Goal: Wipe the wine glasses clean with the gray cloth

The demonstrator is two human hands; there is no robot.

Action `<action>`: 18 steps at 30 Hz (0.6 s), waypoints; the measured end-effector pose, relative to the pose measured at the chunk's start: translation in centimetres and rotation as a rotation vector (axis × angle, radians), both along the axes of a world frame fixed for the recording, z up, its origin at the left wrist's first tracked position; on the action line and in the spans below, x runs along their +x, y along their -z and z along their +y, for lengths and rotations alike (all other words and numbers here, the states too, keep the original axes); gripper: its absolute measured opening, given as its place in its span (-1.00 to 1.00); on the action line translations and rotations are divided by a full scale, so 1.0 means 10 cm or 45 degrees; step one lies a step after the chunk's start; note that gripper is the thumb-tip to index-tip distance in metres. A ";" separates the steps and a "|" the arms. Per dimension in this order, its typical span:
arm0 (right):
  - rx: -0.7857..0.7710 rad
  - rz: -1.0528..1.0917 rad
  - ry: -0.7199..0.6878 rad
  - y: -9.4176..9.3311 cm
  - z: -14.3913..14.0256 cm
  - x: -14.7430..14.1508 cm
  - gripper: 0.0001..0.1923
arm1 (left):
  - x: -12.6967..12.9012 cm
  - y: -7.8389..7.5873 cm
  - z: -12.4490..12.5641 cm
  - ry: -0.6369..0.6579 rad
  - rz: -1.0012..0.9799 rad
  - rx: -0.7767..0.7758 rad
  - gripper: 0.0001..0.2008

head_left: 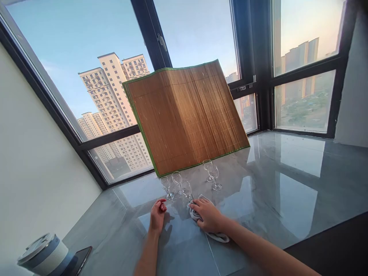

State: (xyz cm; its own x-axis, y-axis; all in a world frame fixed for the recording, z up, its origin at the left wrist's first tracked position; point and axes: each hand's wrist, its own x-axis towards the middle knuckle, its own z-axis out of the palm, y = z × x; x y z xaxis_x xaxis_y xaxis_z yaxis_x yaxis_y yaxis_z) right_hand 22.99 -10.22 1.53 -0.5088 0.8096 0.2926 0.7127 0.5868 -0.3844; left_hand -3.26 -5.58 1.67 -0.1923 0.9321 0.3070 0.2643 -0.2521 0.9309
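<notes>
- Lower left corner of the frame: a lidded cup (43, 255) with a dark band, lid on so I can't tell what's in it, and a dark phone (79, 258) lying flat just beside it on the table (287, 184).
- Bottom centre: my left hand (157, 215) rests on the glossy grey table, grip curled in on itself, fingers pressed together, holding nothing that I can see.
- Just right of that, my right hand (209, 216) lies flat on a grey cloth (214, 233), grip spread over the bunched fabric and pressing it down on the table. The cloth pokes out under my palm and wrist.
- My guess for doing this well: keep the cloth gathered under the palm so it doesn't drag into the stems, since the nearest glass is really close to my fingertips.
- Right above my hands, centre of frame: five small wine glasses (186, 189), three clustered on the left, two a bit apart to the right (214, 176). All upright, all look empty.
- Behind them, a bamboo mat (184, 115) with green edging stands leaning toward the window (86, 50), tower blocks outside.
</notes>
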 end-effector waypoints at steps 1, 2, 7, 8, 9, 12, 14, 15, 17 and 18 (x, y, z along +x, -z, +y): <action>-0.003 -0.002 -0.016 -0.01 0.00 -0.06 -0.30 | 0.00 0.00 -0.07 0.015 0.020 0.005 -0.53; -0.006 -0.008 -0.043 -0.02 0.01 -0.12 -0.30 | 0.00 0.01 -0.13 0.027 0.053 0.006 -0.54; 0.020 0.005 -0.160 -0.07 0.06 -0.41 -0.33 | 0.09 0.09 -0.23 -0.015 0.298 0.033 -0.51; 0.028 0.014 -0.176 -0.09 0.07 -0.43 -0.35 | 0.10 0.11 -0.22 -0.009 0.351 0.026 -0.50; 0.033 0.017 -0.176 -0.11 0.07 -0.43 -0.37 | 0.11 0.11 -0.21 0.010 0.406 0.011 -0.50; 0.034 -0.010 -0.062 -0.17 0.08 -0.29 -0.49 | 0.13 0.11 -0.19 0.080 0.570 -0.051 -0.58; 0.035 -0.037 0.060 -0.19 0.08 -0.08 -0.58 | 0.14 0.10 -0.20 0.089 0.669 -0.081 -0.62; 0.039 -0.042 0.123 -0.19 0.07 0.05 -0.60 | 0.15 0.09 -0.21 0.083 0.715 -0.093 -0.64; 0.050 -0.049 0.272 -0.18 0.05 0.32 -0.62 | 0.17 0.08 -0.22 0.063 0.801 -0.115 -0.66; 0.052 -0.052 0.357 -0.17 0.03 0.45 -0.64 | 0.19 0.07 -0.23 0.051 0.842 -0.126 -0.67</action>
State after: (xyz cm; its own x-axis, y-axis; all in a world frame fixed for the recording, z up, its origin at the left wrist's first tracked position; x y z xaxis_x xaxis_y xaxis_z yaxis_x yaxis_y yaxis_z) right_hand 27.46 -9.88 3.21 -0.2789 0.9084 0.3115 0.8638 0.3790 -0.3318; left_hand -1.35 -7.90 0.98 0.0419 0.9644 0.2611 0.7792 -0.1951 0.5956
